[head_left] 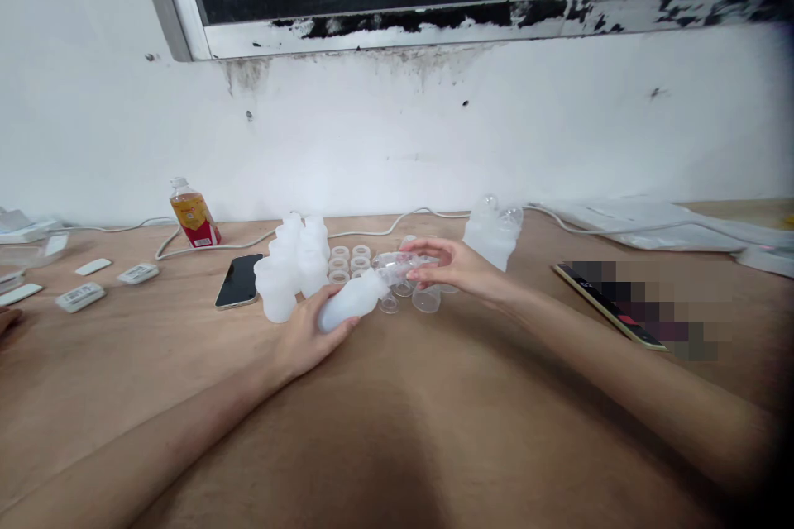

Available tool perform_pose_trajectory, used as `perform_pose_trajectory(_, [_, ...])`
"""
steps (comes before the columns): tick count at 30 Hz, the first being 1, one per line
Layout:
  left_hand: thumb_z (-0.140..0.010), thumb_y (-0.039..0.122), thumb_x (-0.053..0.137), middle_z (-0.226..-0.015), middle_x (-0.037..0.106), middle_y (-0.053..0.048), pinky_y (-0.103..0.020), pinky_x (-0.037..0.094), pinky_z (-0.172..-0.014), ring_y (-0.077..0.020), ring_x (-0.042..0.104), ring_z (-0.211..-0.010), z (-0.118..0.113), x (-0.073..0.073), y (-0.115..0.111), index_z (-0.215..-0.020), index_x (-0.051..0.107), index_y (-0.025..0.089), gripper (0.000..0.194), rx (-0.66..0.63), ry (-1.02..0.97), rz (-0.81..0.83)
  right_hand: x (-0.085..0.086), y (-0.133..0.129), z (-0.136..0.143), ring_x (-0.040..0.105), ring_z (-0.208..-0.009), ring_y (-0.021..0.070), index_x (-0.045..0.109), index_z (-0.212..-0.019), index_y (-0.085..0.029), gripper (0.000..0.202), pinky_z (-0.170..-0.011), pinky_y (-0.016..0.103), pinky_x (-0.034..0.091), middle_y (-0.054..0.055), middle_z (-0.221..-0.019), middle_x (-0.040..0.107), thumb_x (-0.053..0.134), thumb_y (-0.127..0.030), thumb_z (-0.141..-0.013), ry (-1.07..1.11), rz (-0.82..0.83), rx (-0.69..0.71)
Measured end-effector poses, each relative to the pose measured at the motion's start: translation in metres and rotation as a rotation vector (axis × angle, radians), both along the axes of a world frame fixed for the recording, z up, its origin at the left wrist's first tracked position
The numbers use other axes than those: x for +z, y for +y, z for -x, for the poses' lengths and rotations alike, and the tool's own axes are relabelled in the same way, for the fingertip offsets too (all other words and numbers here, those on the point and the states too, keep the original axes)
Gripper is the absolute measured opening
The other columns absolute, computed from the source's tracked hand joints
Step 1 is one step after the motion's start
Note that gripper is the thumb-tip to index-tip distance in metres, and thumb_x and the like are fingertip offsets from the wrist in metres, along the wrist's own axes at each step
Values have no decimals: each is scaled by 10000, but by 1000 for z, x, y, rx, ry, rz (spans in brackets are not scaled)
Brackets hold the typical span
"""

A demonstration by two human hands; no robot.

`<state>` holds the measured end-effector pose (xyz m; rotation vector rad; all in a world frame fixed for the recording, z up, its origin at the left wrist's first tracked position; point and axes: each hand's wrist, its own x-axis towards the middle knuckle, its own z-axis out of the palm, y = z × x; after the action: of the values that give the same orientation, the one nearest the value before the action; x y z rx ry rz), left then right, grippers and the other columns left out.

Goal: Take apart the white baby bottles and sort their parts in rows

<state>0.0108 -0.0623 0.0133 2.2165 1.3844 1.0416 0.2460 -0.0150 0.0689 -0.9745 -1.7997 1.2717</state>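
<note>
My left hand (316,326) is wrapped round a translucent white bottle (351,302), tilted with its neck up to the right. Fingers of my right hand (443,263) close on a clear plastic piece (397,264) at the bottle's neck; whether the two touch is unclear. Left of them stands a group of white bottles (279,281). Several clear rings (340,264) lie in rows behind the held bottle. Clear cups (427,299) rest below my right hand. Behind my right wrist stand white bottles with clear tops (493,235).
A black phone (239,281) lies left of the bottles, near a drink bottle (195,215) and small white packs (80,296). At right are a long dark device (608,306) and plastic sheeting (638,227). A white cable (397,223) runs along the wall. Another person's fingers (7,320) show far left.
</note>
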Motion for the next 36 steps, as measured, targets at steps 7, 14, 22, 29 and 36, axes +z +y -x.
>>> perform_pose_trajectory(7, [-720,404,502,-991,589,-41,-285,410,-755,-184,540,-863,0,2,-3,-1078,477,177,424,-19,10,32,1,-1,-1,567,-853,160,531,-1042,-234,422,-727,310,481,28,-1036,560,629,-288,-636,-144,-125,139])
perform_pose_trajectory(14, [-707,419,508,-950,598,-36,-274,415,-730,-198,535,-861,-3,8,-5,-997,526,156,392,-68,-120,227,-10,-2,5,569,-792,140,550,-1030,-208,429,-603,253,477,49,-1013,568,642,-280,-617,-75,-117,177])
perform_pose_trajectory(22, [-687,414,538,-749,581,-34,-216,376,-527,-124,520,-608,0,6,-1,-922,550,119,377,-286,-482,626,-9,-11,8,568,-833,141,536,-1046,-190,442,-731,292,468,56,-991,584,639,-276,-624,-68,-168,210])
perform_pose_trajectory(29, [-752,468,423,-711,560,-71,-180,312,-390,-107,498,-517,-1,1,2,-992,492,115,432,-574,-774,1020,14,-20,6,573,-752,129,548,-1031,-236,411,-636,253,485,20,-955,595,622,-322,-636,-247,-311,189])
perform_pose_trajectory(36, [-736,413,517,-946,536,-106,-204,433,-504,-168,553,-778,-4,0,-2,-1050,443,160,410,-678,-699,917,85,-40,-42,558,-565,104,586,-976,-228,348,-481,208,426,10,-731,619,530,-419,-691,-647,-344,-29])
